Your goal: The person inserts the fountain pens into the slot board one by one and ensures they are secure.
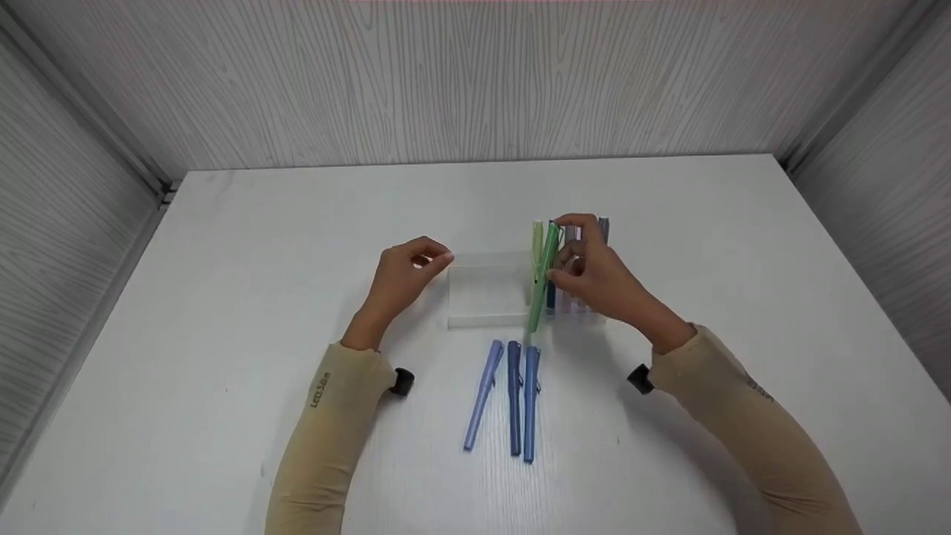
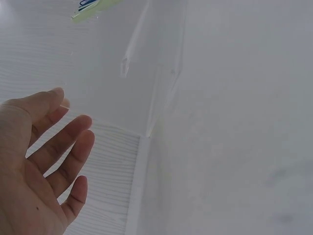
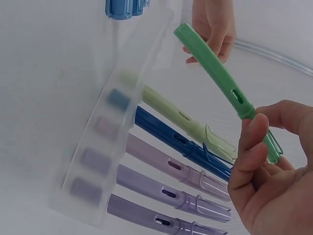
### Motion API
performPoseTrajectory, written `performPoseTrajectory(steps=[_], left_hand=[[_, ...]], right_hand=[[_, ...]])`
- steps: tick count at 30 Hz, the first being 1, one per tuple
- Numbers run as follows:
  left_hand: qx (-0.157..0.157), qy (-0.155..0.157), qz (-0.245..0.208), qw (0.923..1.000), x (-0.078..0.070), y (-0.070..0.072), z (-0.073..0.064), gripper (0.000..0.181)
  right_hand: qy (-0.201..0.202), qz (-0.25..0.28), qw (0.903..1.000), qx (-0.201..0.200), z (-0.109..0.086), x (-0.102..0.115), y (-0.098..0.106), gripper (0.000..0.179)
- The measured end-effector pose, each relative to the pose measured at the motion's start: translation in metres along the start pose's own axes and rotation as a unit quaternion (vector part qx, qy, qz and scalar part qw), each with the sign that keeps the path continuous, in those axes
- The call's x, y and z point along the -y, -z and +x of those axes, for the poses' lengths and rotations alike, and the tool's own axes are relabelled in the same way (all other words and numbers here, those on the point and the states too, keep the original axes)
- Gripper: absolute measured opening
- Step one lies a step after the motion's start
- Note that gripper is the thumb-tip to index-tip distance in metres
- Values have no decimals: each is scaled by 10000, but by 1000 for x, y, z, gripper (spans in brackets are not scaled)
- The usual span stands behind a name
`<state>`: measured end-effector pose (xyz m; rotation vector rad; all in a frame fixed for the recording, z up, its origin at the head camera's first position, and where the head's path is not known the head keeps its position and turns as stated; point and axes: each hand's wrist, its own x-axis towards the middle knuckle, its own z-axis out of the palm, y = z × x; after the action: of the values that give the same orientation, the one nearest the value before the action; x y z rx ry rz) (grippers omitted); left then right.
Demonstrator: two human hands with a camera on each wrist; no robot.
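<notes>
The right hand [image 1: 598, 271] pinches a green pen [image 3: 215, 71] near its clip end, tilted above a clear plastic pen case [image 1: 483, 321]. Several pens lie side by side in the case's right part: a light green pen [image 3: 168, 106], a dark blue pen [image 3: 161, 128], a mauve pen [image 3: 151, 154] and lavender pens [image 3: 142, 181]. At the case's left edge, the left hand [image 1: 409, 267] pinches the clear rim between thumb and index finger; its other fingers [image 2: 68, 166] are spread and loosely bent.
In front of the case lie a periwinkle pen [image 1: 483, 394], a navy pen [image 1: 514, 397] and a blue pen [image 1: 530, 405] on the white table [image 1: 245, 297]. Pale wood-grain panels [image 1: 475, 82] stand behind the table and at both sides.
</notes>
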<state>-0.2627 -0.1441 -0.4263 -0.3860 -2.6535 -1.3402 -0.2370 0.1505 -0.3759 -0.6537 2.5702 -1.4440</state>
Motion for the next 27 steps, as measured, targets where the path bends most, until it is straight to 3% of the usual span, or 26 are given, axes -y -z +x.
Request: performPoseTrajectory(steps=[5,16,27], left_hand=[[34,78,30,10000,0,0,1,27],[-58,-8,0,10000,0,-1,-1,22],[35,50,-45,10000,0,0,-1,25]], right_hand=[[43,-109,9995,-292,2,3,-4,64],[336,-1262,9871,-922,3,4,-20,62],[434,-1611,9792,-1154,5,5,-25,59]])
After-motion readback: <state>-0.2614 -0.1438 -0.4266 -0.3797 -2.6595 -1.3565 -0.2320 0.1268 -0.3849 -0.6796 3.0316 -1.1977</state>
